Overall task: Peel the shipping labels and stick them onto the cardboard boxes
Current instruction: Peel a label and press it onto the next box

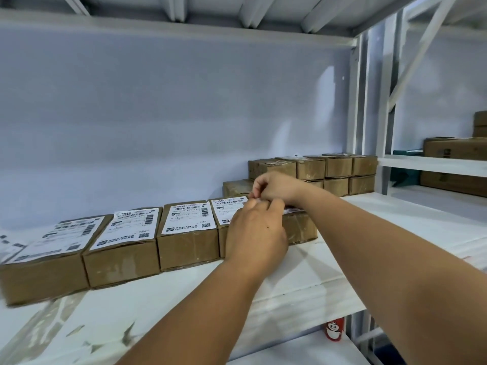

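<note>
A row of brown cardboard boxes stands on the white shelf (303, 275). The three leftmost, such as the box (187, 243) in the middle, carry white shipping labels on top. A fourth labelled box (224, 214) is half hidden behind my left hand (254, 233). My right hand (275, 187) is just above and behind the left one. Both hands pinch a shipping label (290, 210) over the fifth box (300, 229); only a thin strip of the label shows between the fingers.
More unlabelled boxes (337, 167) are stacked two high at the back right of the shelf. Loose labels (8, 243) lie at the far left edge. Larger cartons (453, 151) sit on the neighbouring rack at right. A red can (334, 330) stands on the shelf below.
</note>
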A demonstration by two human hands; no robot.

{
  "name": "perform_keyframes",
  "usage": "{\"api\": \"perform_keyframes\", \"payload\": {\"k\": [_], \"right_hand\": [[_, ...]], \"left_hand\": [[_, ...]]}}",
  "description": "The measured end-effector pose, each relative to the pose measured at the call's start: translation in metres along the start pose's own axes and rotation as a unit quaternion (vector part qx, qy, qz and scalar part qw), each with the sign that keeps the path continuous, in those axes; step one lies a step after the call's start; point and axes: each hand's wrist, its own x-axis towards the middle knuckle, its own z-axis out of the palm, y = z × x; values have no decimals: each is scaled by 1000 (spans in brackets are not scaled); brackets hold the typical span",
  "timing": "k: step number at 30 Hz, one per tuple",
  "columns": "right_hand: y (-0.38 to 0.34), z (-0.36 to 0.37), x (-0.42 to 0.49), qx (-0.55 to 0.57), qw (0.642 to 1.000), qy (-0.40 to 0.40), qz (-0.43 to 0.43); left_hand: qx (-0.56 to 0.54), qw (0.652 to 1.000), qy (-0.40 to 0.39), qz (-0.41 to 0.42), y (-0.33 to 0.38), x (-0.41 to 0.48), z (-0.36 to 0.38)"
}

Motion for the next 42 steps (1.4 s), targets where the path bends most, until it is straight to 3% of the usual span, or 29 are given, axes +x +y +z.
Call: {"api": "perform_keyframes", "payload": {"k": [9, 15, 21, 26, 32, 35, 42], "right_hand": [[1, 4, 6, -71, 996, -57, 0], [7, -10, -13, -52, 996, 67, -12], [56, -34, -54, 96, 991, 37, 80], [68, -15, -65, 270, 955, 69, 101], [62, -10, -75, 290, 945, 123, 87], [63, -11, -79, 296, 945, 121, 65], [67, -13, -80, 313, 943, 92, 67]], "left_hand": [[5, 1000, -6, -9, 0, 0, 1], [18, 1000, -2, -19, 2, 0, 1], [17, 1000, -1, -21, 4, -2, 0], [44, 999, 1, -11, 3, -1, 3], [69, 997, 25, 31, -2, 0, 15], [79, 996, -15, 38, -1, 0, 15], [61, 995, 71, 41, -3, -2, 16]]}}
